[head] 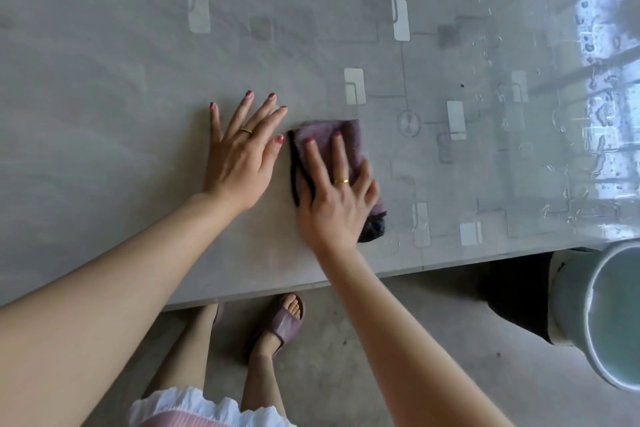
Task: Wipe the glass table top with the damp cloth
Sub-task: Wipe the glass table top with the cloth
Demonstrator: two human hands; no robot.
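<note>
Mauve microfibre, dark-edged: one damp cloth, folded to a long narrow pad, lying flat on the glass table top near its front edge, about mid-width of what the head view takes in. Long axis runs away from the person and slightly to the left, far end by the printed circle motif, near end dark and bunched beside the wrist. Right hand: laid palm-down on the cloth, fingers straight and spread, gold ring visible; it presses rather than clutches, nothing curled round the fabric. Slight blur on this hand suggests a stroke in progress, direction not determinable. Left hand: flat on bare glass just beside the cloth's left edge, fingers splayed, thumb tip close to the cloth but apparently not touching; holds nothing, serves as a brace. Table surface: grey patterned sheet under glass, pale rectangles and thin lines; streaked, matt sheen to the left, beads and smears of water toward the right where window glare falls. Bucket: pale green-grey, on the floor off the table's right front corner, well apart from the cloth. Judgement: wiping under way, portion done uncertain. Since the cloth lies directly beneath the right palm, that hand alone drives it; the wet patch lies to its right, so a sweep that way, broadside to the cloth's long axis, would cover the widest band.
</note>
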